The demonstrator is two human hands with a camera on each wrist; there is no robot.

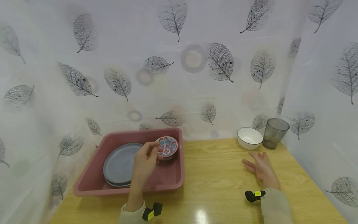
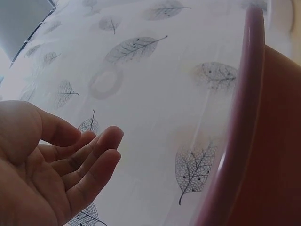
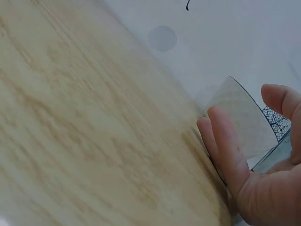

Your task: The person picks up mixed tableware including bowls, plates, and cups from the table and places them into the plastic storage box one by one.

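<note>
In the head view, my left hand point(image 1: 144, 163) hovers over a pink plastic tub point(image 1: 165, 175), its fingertips overlapping the near-left edge of a small bowl point(image 1: 169, 147) with a red and blue pattern. The left wrist view shows this hand's fingers loosely bent with nothing between them. Grey-blue plates point(image 1: 120, 165) lie stacked in the tub, left of that bowl. Over on the right, my right hand point(image 1: 263, 172) holds nothing, its fingers spread. It is just in front of a white bowl point(image 1: 250, 138) with a dark rim; whether it touches the bowl cannot be told.
A smoky clear tumbler point(image 1: 275, 133) stands right beside the white bowl. Both are at the back right of the wooden table point(image 1: 215, 174). Leaf-printed sheeting point(image 1: 179, 90) closes off the back and both sides.
</note>
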